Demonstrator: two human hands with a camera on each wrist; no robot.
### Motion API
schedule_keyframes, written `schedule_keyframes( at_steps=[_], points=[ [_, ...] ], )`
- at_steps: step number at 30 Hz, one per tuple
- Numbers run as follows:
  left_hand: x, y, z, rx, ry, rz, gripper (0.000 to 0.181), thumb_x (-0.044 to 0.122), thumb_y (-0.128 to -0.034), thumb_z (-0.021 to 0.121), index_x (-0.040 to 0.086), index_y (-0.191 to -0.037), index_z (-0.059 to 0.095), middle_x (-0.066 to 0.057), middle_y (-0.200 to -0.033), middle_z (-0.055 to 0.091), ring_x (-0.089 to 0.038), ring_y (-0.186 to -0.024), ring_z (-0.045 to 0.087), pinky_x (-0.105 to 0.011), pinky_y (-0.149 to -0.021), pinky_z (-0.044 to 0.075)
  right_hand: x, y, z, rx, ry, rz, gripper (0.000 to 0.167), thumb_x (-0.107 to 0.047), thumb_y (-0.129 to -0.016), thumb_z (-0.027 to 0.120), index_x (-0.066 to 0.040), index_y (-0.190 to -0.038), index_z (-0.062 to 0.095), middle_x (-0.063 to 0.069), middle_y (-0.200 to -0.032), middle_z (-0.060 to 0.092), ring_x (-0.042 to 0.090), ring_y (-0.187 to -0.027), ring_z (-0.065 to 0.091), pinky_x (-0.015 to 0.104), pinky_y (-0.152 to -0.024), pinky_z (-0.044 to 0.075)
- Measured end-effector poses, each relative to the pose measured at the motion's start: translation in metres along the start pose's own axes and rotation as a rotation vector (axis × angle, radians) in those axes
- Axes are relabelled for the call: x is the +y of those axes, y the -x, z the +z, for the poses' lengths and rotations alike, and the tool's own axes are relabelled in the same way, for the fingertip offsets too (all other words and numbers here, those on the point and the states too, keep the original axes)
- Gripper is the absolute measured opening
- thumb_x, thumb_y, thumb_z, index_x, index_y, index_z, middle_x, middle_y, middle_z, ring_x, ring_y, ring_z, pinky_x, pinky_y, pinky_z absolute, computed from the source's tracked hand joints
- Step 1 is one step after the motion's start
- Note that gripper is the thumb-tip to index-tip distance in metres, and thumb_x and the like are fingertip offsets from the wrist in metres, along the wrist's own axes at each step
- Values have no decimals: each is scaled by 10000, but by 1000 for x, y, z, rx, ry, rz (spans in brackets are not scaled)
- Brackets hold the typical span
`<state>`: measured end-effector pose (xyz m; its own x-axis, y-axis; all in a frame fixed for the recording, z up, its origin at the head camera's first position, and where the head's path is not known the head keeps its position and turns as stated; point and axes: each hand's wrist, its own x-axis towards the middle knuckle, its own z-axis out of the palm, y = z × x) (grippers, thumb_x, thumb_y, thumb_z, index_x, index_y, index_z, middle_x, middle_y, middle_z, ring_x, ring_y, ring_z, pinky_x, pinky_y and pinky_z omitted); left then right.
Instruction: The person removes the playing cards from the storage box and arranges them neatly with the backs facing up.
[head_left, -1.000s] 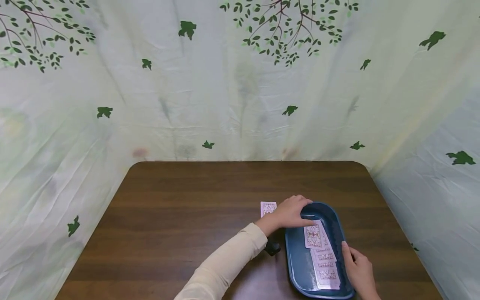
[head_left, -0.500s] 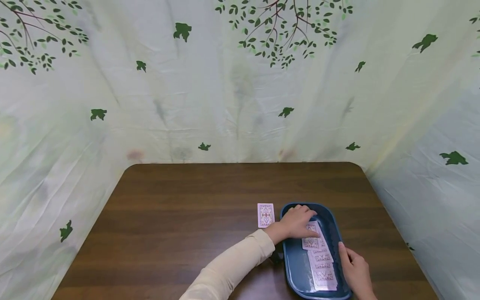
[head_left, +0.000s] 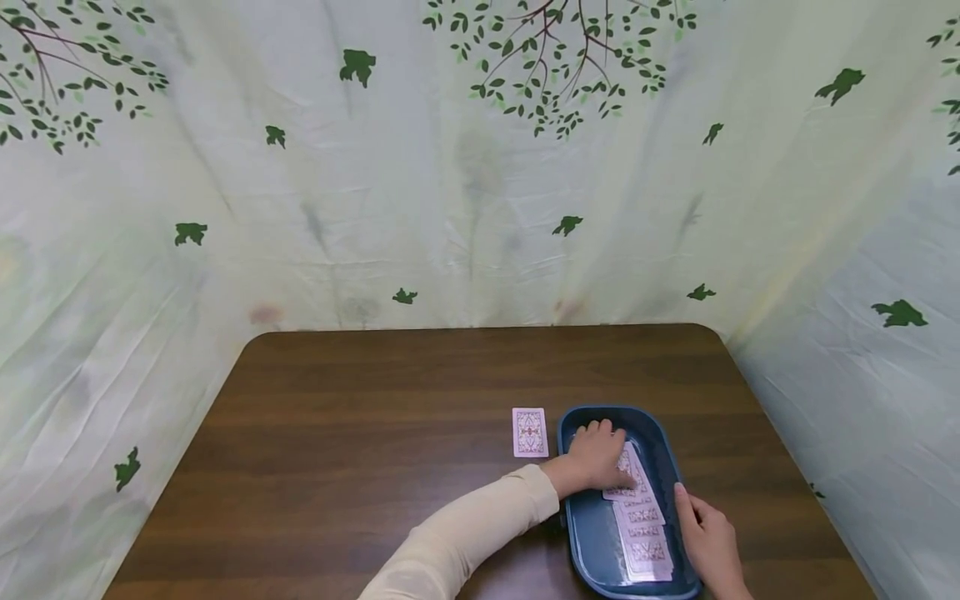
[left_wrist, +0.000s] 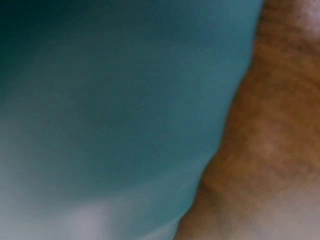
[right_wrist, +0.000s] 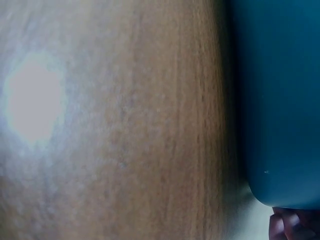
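Head view: the left hand is lying inside the blue tray, over the far end of its cards, thumb standing apart from the fingers; whether it is gripping a card I cannot tell. The right hand, apart from the left, is clasping the tray's right rim. The cards are overlapping, backs up, running toward the tray's near end. Just beside its left rim, a lone card is resting on the table. Behind, a leaf-printed sheet is hanging.
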<state>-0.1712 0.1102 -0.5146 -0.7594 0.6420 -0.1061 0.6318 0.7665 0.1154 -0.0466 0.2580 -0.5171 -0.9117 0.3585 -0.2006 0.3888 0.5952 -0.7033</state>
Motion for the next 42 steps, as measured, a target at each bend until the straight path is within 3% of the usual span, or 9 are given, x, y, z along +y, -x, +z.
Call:
schedule_keyframes(
  at_steps=[6,10,14,22,32,36,42],
  points=[
    [5,-1,6,11,-79,0,826,726,-696,561,175,-1305,472,-25,-1214,481,-163,-1071,453,-333,-890,384,1,0,0,41,-3,-28,675,-489,-961,317,113,-1108,586,260,-1005,604,338,-836,565,513,-746,436],
    [5,-4,8,15,-76,-11,835,727,-681,577,186,-1308,469,-25,-1197,473,-153,-1040,440,-323,-883,381,-1,0,0,52,-1,-44,662,-470,-966,320,122,-1110,581,280,-1020,597,368,-858,565,525,-756,431],
    [4,-5,8,14,-27,-23,824,707,-670,611,183,-1293,484,-33,-1169,468,-149,-1000,420,-314,-866,377,-2,-1,-1,41,-7,-46,671,-466,-968,314,137,-1133,557,305,-1063,575,409,-907,556,541,-776,419],
    [5,-3,5,-2,53,-37,794,650,-647,682,169,-1259,523,-39,-1120,482,-159,-968,400,-312,-863,356,-3,-1,0,28,-8,-32,693,-488,-963,305,137,-1116,563,265,-984,602,319,-802,558,501,-732,448],
    [4,0,4,-42,154,-84,869,594,-553,770,169,-1270,521,-71,-1168,456,-199,-1049,402,-367,-934,340,0,-1,1,27,2,-39,687,-485,-963,306,133,-1105,570,245,-949,606,297,-773,554,482,-699,454],
    [3,1,6,-31,158,-63,874,588,-556,775,194,-1290,509,-65,-1152,433,-190,-1046,388,-370,-916,343,1,-1,1,22,3,-26,675,-482,-964,310,124,-1100,575,220,-912,603,286,-759,541,448,-670,452],
    [4,2,9,-2,83,47,679,572,-615,752,328,-1228,590,-8,-1139,471,-162,-991,372,-371,-820,397,0,0,2,2,4,-4,680,-491,-962,309,120,-1108,569,204,-899,596,273,-747,530,439,-666,453]
  ],
)
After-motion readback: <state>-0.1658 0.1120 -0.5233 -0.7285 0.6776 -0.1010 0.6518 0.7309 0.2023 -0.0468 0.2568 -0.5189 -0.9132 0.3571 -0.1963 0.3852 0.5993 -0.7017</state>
